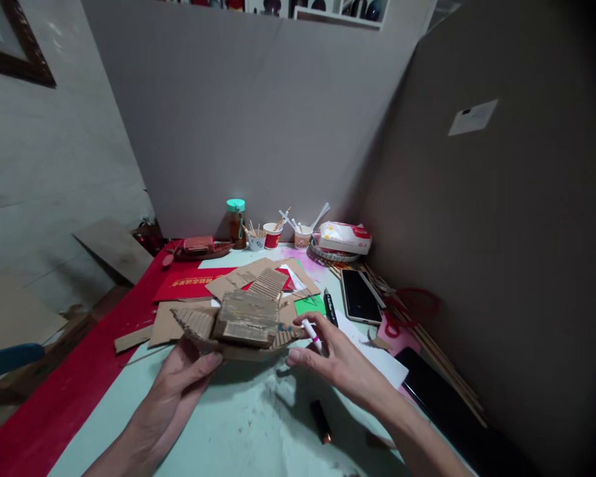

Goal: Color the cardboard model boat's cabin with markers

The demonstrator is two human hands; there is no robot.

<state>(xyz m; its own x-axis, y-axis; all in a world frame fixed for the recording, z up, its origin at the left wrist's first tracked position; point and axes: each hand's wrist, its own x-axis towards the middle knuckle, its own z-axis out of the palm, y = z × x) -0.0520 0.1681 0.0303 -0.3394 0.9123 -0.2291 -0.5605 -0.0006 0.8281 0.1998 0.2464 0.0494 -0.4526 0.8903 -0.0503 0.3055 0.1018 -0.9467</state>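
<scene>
Grey partition boards point(258, 126) enclose a pale green tabletop point(238, 424); left hand point(181, 377) grips a brown corrugated-cardboard model point(243, 321), right hand point(335, 358) pinches a white marker point(312, 334).

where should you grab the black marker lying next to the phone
Grip the black marker around its mid barrel, pinching across its width from above. It lies flat on the table, end toward the person, with the phone close on its right, so the top stays clearest.

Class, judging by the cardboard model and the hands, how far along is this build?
Done: the brown corrugated cardboard model has its stacked body. In hand: the left hand props it up, the right hand brings a white marker to its edge. Left: loose cardboard pieces lie unused behind.
</scene>
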